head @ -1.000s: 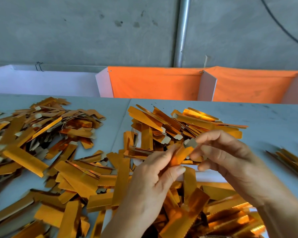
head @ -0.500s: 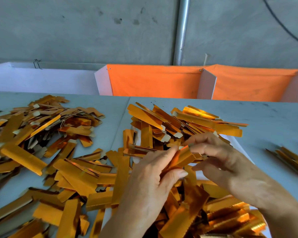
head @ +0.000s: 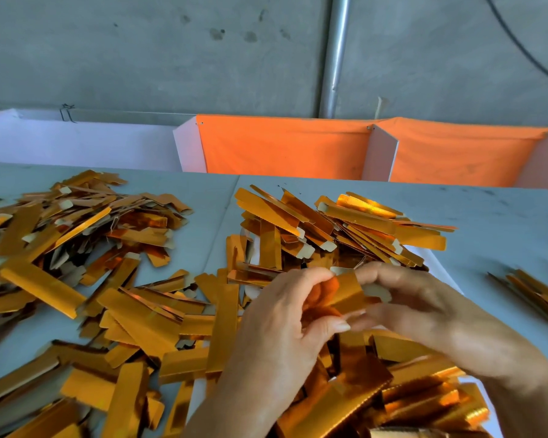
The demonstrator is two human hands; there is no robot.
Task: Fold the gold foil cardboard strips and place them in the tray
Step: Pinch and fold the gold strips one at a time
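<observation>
From the head camera I see both hands meeting over the middle of the worktop, working one gold foil strip between them. My left hand has its grip curled round the strip's left part, thumb underneath and fingers wrapped over the top; my right hand pinches the right end, its fingertips pressing on the strip's upper edge next to a pale cardboard tab. The strip sits bent between the two grips, foil side toward me, lifted clear of the heap below. Directly under and behind the hands lies a white tray, only its rim and a corner showing, since it is heaped with gold strips that spill past its far edge. More strips crowd the near right corner, shiny and crumpled-looking, though I cannot tell which of them are folded. To the left, a loose scatter lies flat on the grey worktop, and beyond it a larger pile shows foil faces and plain tan backs mixed together. A few more strips lie well apart at the right edge. Along the back of the worktop stand white panels draped with orange cloth, with a metal pipe running up the grey wall.
</observation>
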